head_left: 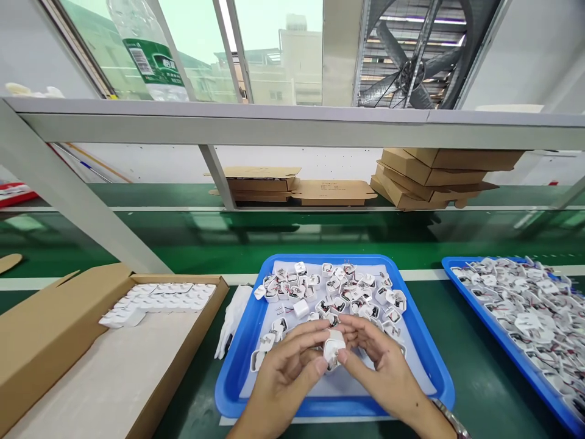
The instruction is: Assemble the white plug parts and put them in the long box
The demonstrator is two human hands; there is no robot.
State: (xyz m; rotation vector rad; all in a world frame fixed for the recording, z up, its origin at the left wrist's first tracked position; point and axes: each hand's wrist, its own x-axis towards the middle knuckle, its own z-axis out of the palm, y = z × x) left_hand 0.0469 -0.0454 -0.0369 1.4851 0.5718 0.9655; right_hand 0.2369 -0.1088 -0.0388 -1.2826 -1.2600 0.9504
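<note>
Between the fingertips of both hands is a small white plastic charger housing [334, 349], held above the front half of a blue tray [338, 407]. My left hand [292, 366] pinches it from the left side with thumb and fingers. From the right, my right hand [381, 363] grips it the same way, a watch at its wrist. Beneath and beyond the hands, several similar white housings [340, 286] lie loose on the white-lined tray, some showing dark and red wiring inside. The fingers hide part of the held housing.
An open cardboard box [178, 360] at left holds rows of white pieces [159, 297]. A white glove [233, 317] lies between box and tray. At right, another blue tray [503, 341] is heaped with white wired parts. Cardboard boxes [439, 177] stack behind, under a shelf beam [292, 129].
</note>
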